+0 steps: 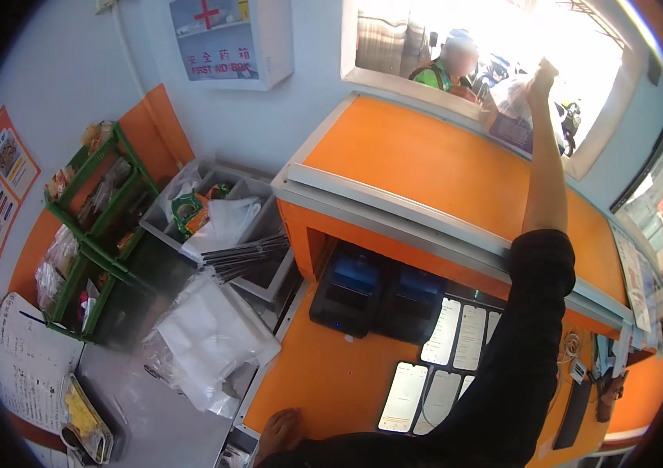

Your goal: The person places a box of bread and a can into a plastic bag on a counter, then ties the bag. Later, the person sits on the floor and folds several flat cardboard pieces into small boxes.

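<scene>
My right hand (541,81) reaches over the raised orange counter into the window opening, its fingers closed at the top of a translucent plastic bag (513,96). A dark purple item (510,133) with writing shows at the bag's lower part, by the sill. Outside the window, a person (434,77) in a bright green top faces the bag, one hand near the sill. Low in the picture, my left hand (278,432) rests at the left edge of the orange desk (331,374). I see nothing held in it, and its finger spread is unclear.
Several lit phones (403,398) lie on the desk under my right arm, beside two black printer-like devices (346,292). White plastic bags (208,339) lie left of the desk, near a grey divided bin (249,193) and green stacked racks (88,245). A first aid box (232,47) hangs above.
</scene>
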Demonstrator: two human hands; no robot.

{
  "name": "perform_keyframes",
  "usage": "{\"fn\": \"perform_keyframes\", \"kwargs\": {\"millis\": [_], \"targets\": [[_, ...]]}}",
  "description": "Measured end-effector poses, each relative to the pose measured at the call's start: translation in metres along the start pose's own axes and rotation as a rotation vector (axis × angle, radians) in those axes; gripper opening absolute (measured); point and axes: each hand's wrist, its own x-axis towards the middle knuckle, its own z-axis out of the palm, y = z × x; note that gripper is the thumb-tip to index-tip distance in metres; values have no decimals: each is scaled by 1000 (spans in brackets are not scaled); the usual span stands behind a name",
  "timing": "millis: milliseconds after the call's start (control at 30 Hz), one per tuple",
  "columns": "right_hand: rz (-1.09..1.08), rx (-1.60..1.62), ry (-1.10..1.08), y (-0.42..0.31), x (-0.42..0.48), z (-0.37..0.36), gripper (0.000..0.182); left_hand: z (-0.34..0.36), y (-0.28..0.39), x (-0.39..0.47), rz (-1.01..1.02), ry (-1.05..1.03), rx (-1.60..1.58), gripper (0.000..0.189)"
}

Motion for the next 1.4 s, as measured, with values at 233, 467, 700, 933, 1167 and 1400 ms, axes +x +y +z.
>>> {"fn": "perform_keyframes", "kwargs": {"millis": [233, 467, 700, 933, 1167, 1400], "targets": [[-398, -12, -1206, 29, 91, -77, 17, -10, -19, 9, 45, -233, 246, 38], [128, -513, -1027, -55, 65, -146, 62, -2, -55, -10, -69, -325, 31, 38], [-156, -119, -397, -299, -60, -271, 22, -6, -31, 8, 188, -153, 192, 32], [175, -298, -713, -289, -266, -449, 37, -3, -17, 15, 241, -170, 152, 25], [184, -785, -1099, -206, -288, -431, 51, -6, -15, 15, 188, -133, 190, 22], [-75, -972, -1082, -139, -314, -402, 40, -7, -4, 13, 119, -98, 243, 21]]}}
